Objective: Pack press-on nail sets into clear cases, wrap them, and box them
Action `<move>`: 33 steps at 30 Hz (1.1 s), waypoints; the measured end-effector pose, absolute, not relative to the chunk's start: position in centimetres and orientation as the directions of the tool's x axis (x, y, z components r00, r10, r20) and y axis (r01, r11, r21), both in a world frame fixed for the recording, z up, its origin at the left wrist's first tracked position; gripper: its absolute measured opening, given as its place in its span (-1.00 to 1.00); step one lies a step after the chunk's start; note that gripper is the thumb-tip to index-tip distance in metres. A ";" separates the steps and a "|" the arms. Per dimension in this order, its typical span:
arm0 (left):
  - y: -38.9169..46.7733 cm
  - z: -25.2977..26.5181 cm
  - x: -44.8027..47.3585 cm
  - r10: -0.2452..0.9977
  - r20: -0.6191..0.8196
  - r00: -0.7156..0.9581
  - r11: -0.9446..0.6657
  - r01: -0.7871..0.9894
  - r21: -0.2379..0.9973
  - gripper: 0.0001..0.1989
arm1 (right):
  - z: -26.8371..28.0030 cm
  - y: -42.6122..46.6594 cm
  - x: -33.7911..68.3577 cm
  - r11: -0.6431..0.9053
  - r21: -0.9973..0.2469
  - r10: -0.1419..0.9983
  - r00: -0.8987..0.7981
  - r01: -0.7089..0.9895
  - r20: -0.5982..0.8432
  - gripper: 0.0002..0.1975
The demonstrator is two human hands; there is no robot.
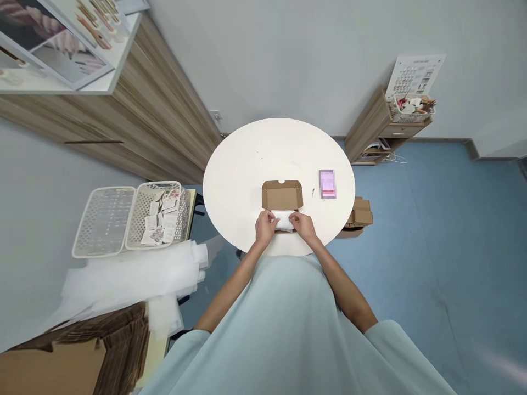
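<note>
An open cardboard box lies near the front of the round white table, its lid folded back away from me. A white wrapped packet lies over the box's near part. My left hand pinches the packet's left end, fingers closed. At the right end, my right hand grips it the same way. What the wrapping contains is hidden. Right of the box, a pinkish-purple rectangular item lies on the table, its face blurred.
Left are an open white plastic basket of printed cards, white packing sheets and stacked flat cardboard. Cardboard boxes sit below the table's right edge. A wooden cabinet stands back left, a small shelf unit back right.
</note>
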State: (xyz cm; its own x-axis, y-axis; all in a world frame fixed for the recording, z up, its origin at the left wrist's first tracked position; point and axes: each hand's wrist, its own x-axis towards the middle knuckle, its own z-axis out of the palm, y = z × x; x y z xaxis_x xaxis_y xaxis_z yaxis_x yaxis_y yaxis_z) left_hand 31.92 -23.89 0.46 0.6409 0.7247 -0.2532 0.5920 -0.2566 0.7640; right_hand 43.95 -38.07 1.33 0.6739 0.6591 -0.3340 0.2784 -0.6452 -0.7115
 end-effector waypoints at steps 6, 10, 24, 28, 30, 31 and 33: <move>-24.1 -0.4 32.0 0.617 -0.302 0.727 -0.365 0.604 0.709 -0.90 | 0.5 -37.1 44.2 -0.720 -0.550 0.667 0.641 0.424 -0.379 -0.74; -24.3 -1.3 31.9 0.589 -0.315 0.744 -0.401 0.608 0.685 -0.82 | 0.1 -36.6 44.1 -0.729 -0.455 0.682 0.593 0.511 -0.428 -0.66; -24.8 -0.2 32.2 0.494 -0.371 0.786 -0.627 0.618 0.475 -0.73 | 2.2 -35.1 42.9 -0.718 -0.312 0.682 0.541 0.622 -0.493 -0.80; -22.6 0.8 32.2 0.611 -0.197 0.767 -0.569 0.599 0.564 -0.75 | 3.4 -35.7 44.9 -0.740 -0.397 0.666 0.677 0.544 -0.313 -0.71; -20.8 1.1 32.5 0.711 -0.128 0.692 -0.479 0.609 0.633 -0.65 | 3.6 -36.0 46.6 -0.738 -0.493 0.606 0.775 0.461 -0.181 -0.68; -19.9 1.1 32.8 0.754 -0.127 0.645 -0.418 0.620 0.664 -0.57 | 3.5 -36.0 47.6 -0.731 -0.538 0.575 0.804 0.421 -0.152 -0.66; -18.2 1.1 33.5 0.795 -0.208 0.570 -0.273 0.642 0.717 -0.39 | 3.0 -35.7 49.2 -0.716 -0.610 0.541 0.822 0.340 -0.178 -0.58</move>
State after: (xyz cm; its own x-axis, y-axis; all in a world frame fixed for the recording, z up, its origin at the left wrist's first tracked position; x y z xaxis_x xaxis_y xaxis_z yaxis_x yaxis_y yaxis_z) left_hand 33.51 -18.17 1.06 0.5696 0.7953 -0.2076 0.6418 -0.2725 0.7168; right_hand 49.16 -35.70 3.05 0.8220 0.5410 -0.1777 0.3396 -0.7162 -0.6097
